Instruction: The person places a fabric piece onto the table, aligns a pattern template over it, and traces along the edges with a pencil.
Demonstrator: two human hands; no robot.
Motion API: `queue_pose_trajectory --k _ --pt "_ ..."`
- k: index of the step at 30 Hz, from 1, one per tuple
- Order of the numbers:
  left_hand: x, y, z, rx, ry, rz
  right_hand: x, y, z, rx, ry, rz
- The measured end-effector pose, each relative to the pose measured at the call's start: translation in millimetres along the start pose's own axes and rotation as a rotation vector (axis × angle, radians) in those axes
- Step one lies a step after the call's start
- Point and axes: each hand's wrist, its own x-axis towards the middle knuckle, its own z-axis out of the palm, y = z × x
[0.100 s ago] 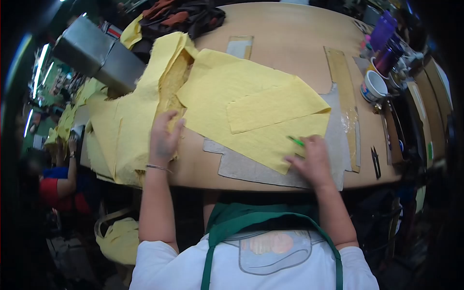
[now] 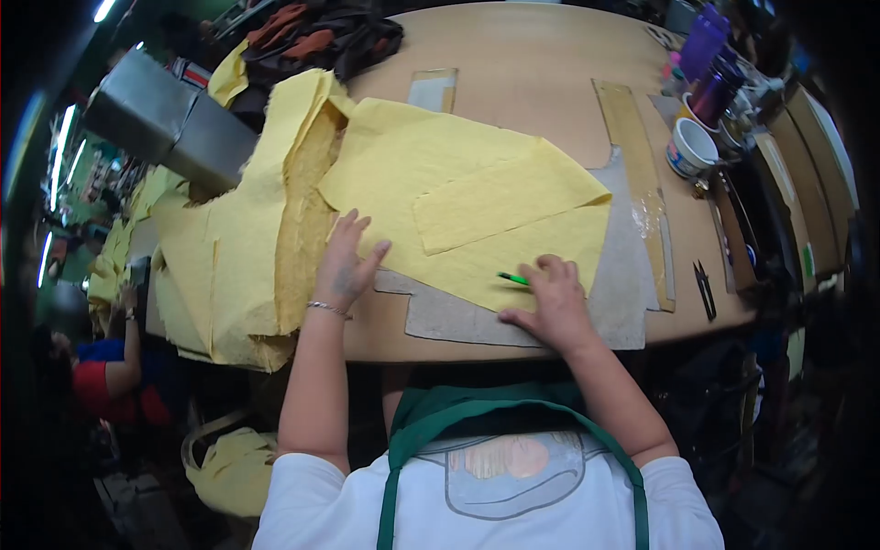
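A yellow fabric piece (image 2: 477, 165) with a strip-like panel on it lies over a grey cardboard pattern (image 2: 458, 321) on the table. At its lower left edge, my left hand (image 2: 348, 261) rests with fingers apart, holding nothing. My right hand (image 2: 555, 302) is over the fabric's lower right part, with a green pen (image 2: 514, 278) held by the thumb side of the fingers. Left of my left hand lies a stack of yellow fabric (image 2: 238, 238) with frayed edges.
Black snips (image 2: 704, 291) and a long brown cardboard strip (image 2: 649, 206) lie to the right. A white cup (image 2: 692, 148) and purple bottles stand behind. Grey metal blocks (image 2: 170, 119) and dark cloth (image 2: 339, 41) are at the back left. A co-worker (image 2: 124, 371) is far left.
My left hand has moved right, off the stack's edge, and its fingers have spread. My right hand has shifted slightly left with the pen. The view has shifted a little.
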Motion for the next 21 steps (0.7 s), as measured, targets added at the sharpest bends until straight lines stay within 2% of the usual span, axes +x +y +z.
queue_pose_trajectory --k 4,8,12,13,16,17,19,21 --pt "-13.3 12.0 25.5 0.251 -0.190 0.032 -4.6 12.2 22.2 0.046 0.093 -0.074" --pt "-40.0 45.6 4.8 0.298 -0.347 -0.090 -7.1 11.9 -1.5 0.165 0.094 -0.143" --pt "-70.2 19.4 36.4 0.110 0.014 -0.043 -24.1 0.8 -54.7 0.321 -0.044 -0.144" --pt "-69.0 23.7 39.0 0.163 0.191 0.002 -27.9 -0.6 -67.4 0.341 -0.075 -0.131" --pt "-53.9 23.8 25.7 -0.032 0.227 0.232 -35.6 9.2 -86.8 0.298 -0.018 -0.069" --pt "-53.1 26.7 18.1 -0.046 0.192 0.253 -39.8 13.4 -93.5 0.290 -0.002 -0.027" --pt "-49.1 57.1 -28.2 -0.071 0.113 0.299 -42.3 14.8 -113.3 0.306 0.031 -0.021" --pt "-53.8 90.7 -70.8 -0.112 0.222 0.385 -49.6 10.0 -140.0 0.307 0.011 -0.034"
